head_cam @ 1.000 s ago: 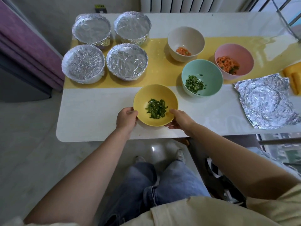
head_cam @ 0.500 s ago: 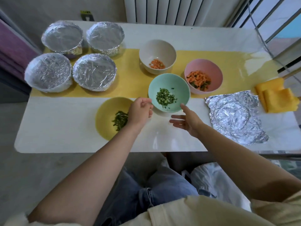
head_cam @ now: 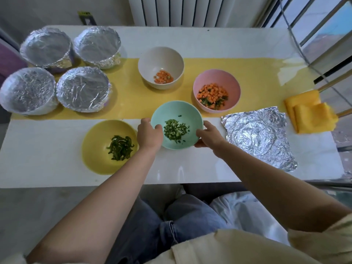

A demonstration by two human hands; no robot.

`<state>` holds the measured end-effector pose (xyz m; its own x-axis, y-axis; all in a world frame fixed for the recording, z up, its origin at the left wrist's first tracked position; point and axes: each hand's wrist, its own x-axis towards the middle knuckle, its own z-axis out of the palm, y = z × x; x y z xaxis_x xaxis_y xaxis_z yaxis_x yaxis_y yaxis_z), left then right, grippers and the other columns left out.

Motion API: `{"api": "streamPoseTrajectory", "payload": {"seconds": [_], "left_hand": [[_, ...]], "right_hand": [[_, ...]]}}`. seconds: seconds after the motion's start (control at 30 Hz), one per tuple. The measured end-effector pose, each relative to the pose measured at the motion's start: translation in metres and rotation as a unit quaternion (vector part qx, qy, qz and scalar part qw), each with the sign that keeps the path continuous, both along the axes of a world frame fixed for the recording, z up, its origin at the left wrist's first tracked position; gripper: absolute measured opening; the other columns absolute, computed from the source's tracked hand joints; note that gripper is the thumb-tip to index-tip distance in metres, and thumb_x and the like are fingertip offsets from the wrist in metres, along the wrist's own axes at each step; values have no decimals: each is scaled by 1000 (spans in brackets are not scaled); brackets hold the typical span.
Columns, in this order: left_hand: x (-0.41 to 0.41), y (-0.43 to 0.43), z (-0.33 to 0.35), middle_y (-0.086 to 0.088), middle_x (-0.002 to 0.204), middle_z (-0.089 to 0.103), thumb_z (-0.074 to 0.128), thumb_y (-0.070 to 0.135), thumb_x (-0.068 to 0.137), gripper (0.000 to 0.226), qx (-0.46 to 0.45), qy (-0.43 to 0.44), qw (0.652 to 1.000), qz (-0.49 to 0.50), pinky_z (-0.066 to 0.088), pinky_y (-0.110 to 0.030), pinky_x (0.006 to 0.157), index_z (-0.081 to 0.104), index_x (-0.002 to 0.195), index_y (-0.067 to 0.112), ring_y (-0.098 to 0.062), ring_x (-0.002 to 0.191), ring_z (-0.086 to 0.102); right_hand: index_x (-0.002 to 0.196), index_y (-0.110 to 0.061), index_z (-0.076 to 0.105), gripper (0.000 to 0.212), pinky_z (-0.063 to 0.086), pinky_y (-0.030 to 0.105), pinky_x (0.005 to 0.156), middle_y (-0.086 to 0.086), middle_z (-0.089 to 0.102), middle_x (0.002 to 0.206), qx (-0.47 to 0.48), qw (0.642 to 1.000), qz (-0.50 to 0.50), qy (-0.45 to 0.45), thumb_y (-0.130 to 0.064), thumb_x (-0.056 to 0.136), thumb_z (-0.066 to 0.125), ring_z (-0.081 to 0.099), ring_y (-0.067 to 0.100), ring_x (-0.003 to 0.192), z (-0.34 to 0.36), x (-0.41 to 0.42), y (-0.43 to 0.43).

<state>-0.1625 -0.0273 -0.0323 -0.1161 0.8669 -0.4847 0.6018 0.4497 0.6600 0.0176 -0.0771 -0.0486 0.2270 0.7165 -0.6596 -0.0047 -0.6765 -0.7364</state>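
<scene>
The yellow bowl [head_cam: 99,136] had been let go; the mint-green bowl [head_cam: 177,109], between it and the foil sheet [head_cam: 257,134], was clasped by left grip [head_cam: 150,135] and right grip [head_cam: 209,137], presumably to be covered next

The mint-green bowl [head_cam: 177,108] holds bright green chopped bits [head_cam: 175,129]. Left of it, the yellow bowl [head_cam: 97,138] carries dark green pepper strips [head_cam: 120,147]. Behind it to the right, the pink bowl [head_cam: 216,78] shows orange carrot cubes [head_cam: 210,93] flecked with green. Straight behind it, the beige bowl [head_cam: 161,58] has orange carrot dice [head_cam: 163,77]. The foil sheet [head_cam: 257,134] to its right is crinkled silver, like the four foil-covered bowls [head_cam: 83,88] far to its left. The white table [head_cam: 47,149] bears a yellow band [head_cam: 247,73], and the folded cloth [head_cam: 310,113] is orange-yellow.
</scene>
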Motion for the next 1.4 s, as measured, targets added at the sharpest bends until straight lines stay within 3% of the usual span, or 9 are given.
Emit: {"api": "streamPoseTrajectory", "payload": {"seconds": [0.2, 0.3, 0.43, 0.53, 0.67, 0.87, 1.03, 1.13, 1.4], "left_hand": [[15, -18, 10, -13, 138, 44, 52, 12, 94, 41, 145, 116, 981, -48, 39, -37, 105, 49, 135, 8, -29, 125, 46], [38, -29, 16, -6, 118, 59, 50, 3, 92, 28, 214, 31, 963, -160, 43, -28, 87, 63, 115, 13, -22, 106, 58], [87, -46, 17, 3, 95, 67, 45, 4, 94, 27, 134, -89, 943, -293, 49, -29, 73, 68, 99, 15, -19, 86, 64], [119, -57, 1, 1, 103, 68, 43, 12, 98, 24, 14, -76, 925, -372, 52, -35, 75, 65, 104, 20, -21, 88, 64], [145, -60, -19, -3, 129, 60, 45, 16, 99, 28, -28, -24, 907, -419, 48, -35, 92, 59, 123, 18, -22, 111, 58], [163, -62, -40, -4, 159, 26, 47, 15, 98, 45, -9, 63, 847, -527, 28, -40, 115, 46, 143, 22, -30, 143, 25], [167, -59, -46, -4, 152, 35, 45, 14, 97, 43, 11, 101, 845, -524, 30, -41, 112, 50, 140, 18, -28, 138, 27], [169, -54, -48, -5, 143, 41, 46, 12, 96, 41, 7, 93, 849, -520, 35, -39, 108, 53, 136, 16, -27, 134, 31], [170, -47, -48, -3, 137, 42, 46, 13, 98, 36, 2, 84, 851, -519, 38, -38, 104, 55, 133, 15, -22, 129, 33]], "right_hand": [[122, -9, 58, 27, 55, 35, 73, 8, 68, 98, 57, 998, -17, -27, -22, 100, 49, 67, 21, 76, -6, 22, -18], [106, -10, 65, 19, 50, 33, 71, 10, 69, 94, 71, 982, -62, -164, -12, 96, 50, 66, 22, 77, -17, 51, -38], [133, -10, 54, 41, 38, 36, 100, 15, 49, 140, 28, 915, 60, -398, -14, 92, 57, 47, 30, 126, -34, 95, -74], [149, -16, 31, 59, 26, 46, 114, 7, 20, 160, -61, 895, 169, -408, -26, 96, 54, 19, 29, 146, -42, 111, -96], [140, -16, 46, 50, 35, 44, 107, 6, 38, 151, -5, 891, 204, -406, -22, 92, 58, 35, 27, 137, -48, 113, -116], [128, -12, 60, 34, 46, 28, 84, 8, 62, 121, 90, 932, 84, -341, -14, 94, 57, 61, 23, 104, -46, 132, -123], [141, -8, 45, 55, 36, 43, 106, 13, 47, 144, 72, 904, -3, -421, -14, 90, 62, 43, 31, 130, -49, 173, -111], [145, -8, 38, 61, 39, 41, 101, 12, 54, 135, 52, 920, -5, -387, -17, 90, 63, 48, 31, 123, -52, 184, -101], [128, -11, 57, 46, 43, 39, 90, 15, 53, 115, 85, 906, -42, -413, -14, 84, 68, 50, 28, 105, -49, 191, -79]]}}
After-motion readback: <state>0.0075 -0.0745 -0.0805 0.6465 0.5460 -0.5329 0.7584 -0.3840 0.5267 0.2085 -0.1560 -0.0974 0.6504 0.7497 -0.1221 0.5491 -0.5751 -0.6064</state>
